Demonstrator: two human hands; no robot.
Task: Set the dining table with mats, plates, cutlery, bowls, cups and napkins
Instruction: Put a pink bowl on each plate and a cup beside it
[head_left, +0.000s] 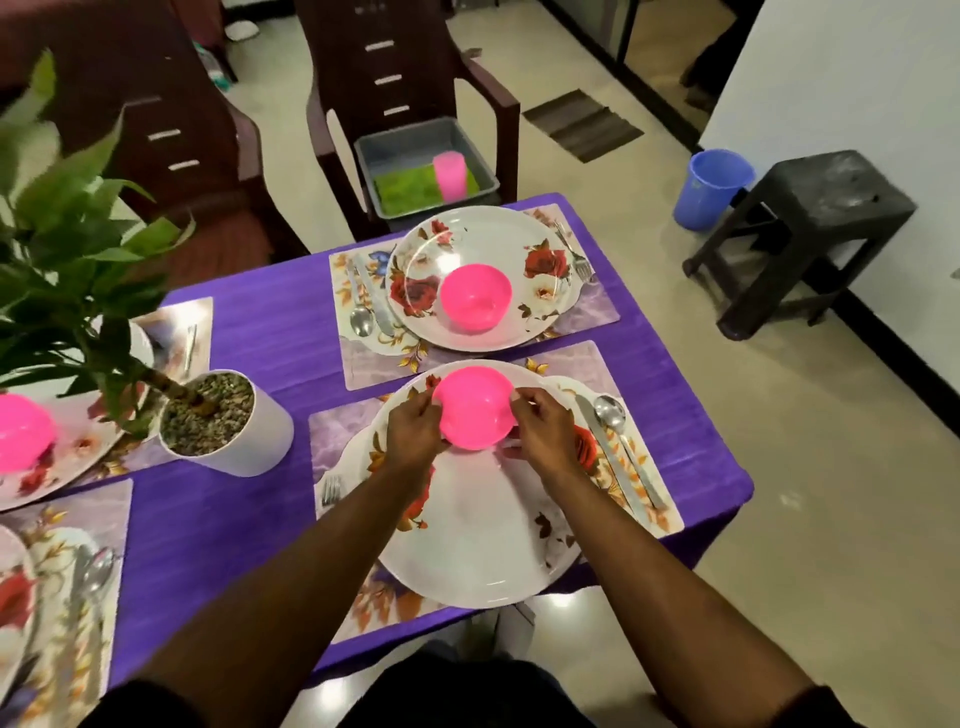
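At the far left a pink bowl (23, 431) already sat on its plate beside the potted plant (218, 421). Over the near plate (467, 535), the left hand (413, 431) and right hand (543, 434) cupped a second pink bowl (472, 408) from either side, fingers curled round its walls. It hung just above the plate's far half — apparently mouth down, rounded base toward the camera, though that was hard to confirm. Being round, it had no long axis. It looked like light, stiff, slightly slick plastic, best held at opposite walls or the rim.
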